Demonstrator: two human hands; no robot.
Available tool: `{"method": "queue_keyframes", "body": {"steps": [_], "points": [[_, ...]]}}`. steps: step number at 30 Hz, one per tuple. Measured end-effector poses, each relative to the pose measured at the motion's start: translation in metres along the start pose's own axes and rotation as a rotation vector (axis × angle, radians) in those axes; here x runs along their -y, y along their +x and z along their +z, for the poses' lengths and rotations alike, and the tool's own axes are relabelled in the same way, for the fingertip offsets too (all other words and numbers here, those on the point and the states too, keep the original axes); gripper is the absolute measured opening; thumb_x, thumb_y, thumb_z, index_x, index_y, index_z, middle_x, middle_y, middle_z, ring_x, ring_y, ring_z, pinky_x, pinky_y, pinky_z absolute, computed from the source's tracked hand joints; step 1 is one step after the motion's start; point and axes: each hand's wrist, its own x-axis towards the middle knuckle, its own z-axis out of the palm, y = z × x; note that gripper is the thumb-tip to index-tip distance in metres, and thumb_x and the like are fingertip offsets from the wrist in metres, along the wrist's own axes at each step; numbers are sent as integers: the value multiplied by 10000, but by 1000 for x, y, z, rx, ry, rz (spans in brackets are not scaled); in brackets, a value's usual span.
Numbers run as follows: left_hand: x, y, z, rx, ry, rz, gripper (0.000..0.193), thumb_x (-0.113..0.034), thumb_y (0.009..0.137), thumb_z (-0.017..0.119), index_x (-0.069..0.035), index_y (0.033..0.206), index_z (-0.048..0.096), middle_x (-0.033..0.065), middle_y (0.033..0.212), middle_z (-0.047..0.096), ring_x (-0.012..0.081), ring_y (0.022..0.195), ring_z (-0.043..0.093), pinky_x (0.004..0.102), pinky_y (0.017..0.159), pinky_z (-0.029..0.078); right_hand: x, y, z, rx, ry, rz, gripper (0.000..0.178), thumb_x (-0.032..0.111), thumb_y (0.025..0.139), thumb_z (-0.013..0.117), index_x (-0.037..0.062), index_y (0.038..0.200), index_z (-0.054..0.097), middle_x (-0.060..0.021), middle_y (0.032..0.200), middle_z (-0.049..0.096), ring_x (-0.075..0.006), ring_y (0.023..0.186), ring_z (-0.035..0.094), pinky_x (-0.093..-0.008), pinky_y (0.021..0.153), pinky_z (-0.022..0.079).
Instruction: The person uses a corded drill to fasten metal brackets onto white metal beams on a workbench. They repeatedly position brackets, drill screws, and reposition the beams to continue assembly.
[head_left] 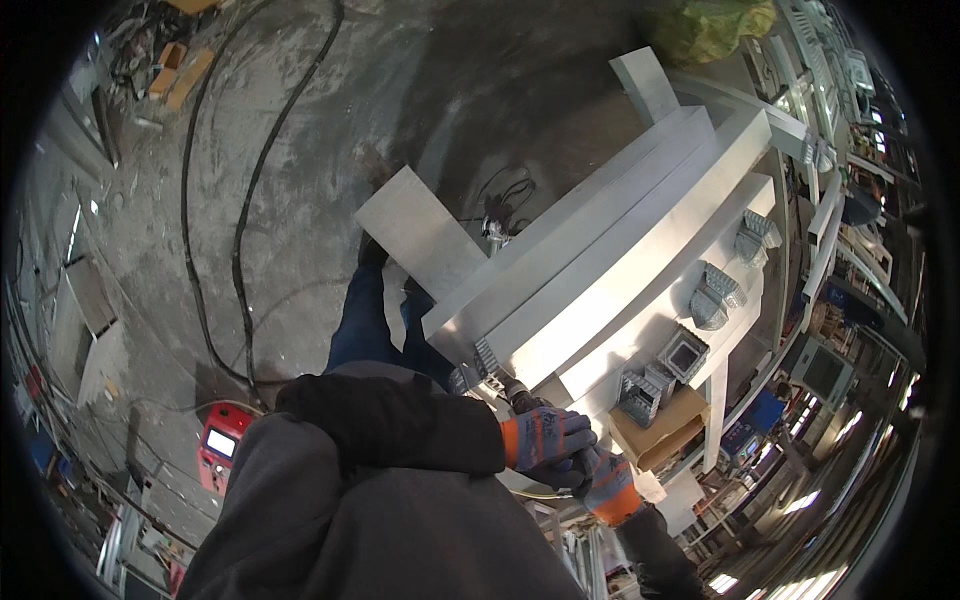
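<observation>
My left hand (545, 436), in a grey glove with an orange cuff, grips the dark handle of a hand tool (517, 392). Its tip points at the near end of long light-grey metal beams (610, 270) lying side by side on a white workbench (722, 365). My right hand (607, 486), gloved the same way, is wrapped around the lower part of the same tool, just behind the left hand. A small ribbed metal piece (484, 357) sits at the beam end by the tool tip. What kind of tool it is stays hidden by the gloves.
Several small ribbed metal brackets (716, 297) and a brown cardboard piece (660, 430) lie on the bench. A flat metal plate (420, 232) juts over the concrete floor, where black cables (240, 230) run. A red machine with a screen (222, 446) stands low left. Shelving fills the right side.
</observation>
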Motion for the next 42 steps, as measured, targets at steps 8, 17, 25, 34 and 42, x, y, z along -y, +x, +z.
{"method": "queue_keyframes", "body": {"steps": [8, 17, 25, 34, 42], "points": [[57, -17, -93, 716, 685, -258, 1265, -599, 700, 835, -23, 1635, 207, 162, 1684, 297, 311, 1589, 214, 508, 1301, 117, 7, -3, 12, -6, -131, 118, 472, 357, 803, 758, 18, 1114, 652, -143, 954, 691, -358, 827, 697, -463, 719, 553], [88, -29, -85, 906, 978, -188, 1185, -530, 758, 818, -29, 1637, 201, 105, 1690, 298, 269, 1597, 192, 487, 1300, 129, 34, -52, 15, -211, 49, 250, 841, 281, 848, 779, 153, 1571, 370, -190, 1018, 726, -384, 884, 726, -458, 774, 590], [73, -23, -74, 918, 987, -305, 1141, -501, 807, 798, -40, 1646, 177, 107, 1697, 289, 263, 1598, 193, 496, 1296, 145, 12, -67, 112, -1098, 1460, 535, 411, 100, 889, 740, -17, 1247, 578, -167, 928, 721, -310, 793, 759, -419, 588, 640], [62, -27, -57, 940, 1212, -303, 1114, -498, 829, 764, -55, 1653, 159, 99, 1704, 250, 272, 1588, 205, 501, 1283, 177, -88, 9, 223, -1233, 2166, -110, 492, 418, 996, 667, 9, 1252, 576, -97, 1008, 676, -197, 842, 679, -283, 619, 565], [50, -25, -49, 905, 1249, -332, 1166, -543, 804, 792, -71, 1655, 151, 94, 1700, 264, 265, 1583, 216, 504, 1286, 173, -62, -26, 223, -1084, 1980, 35, 419, 256, 926, 729, 4, 1218, 564, -169, 899, 701, -268, 695, 726, -335, 498, 580]]}}
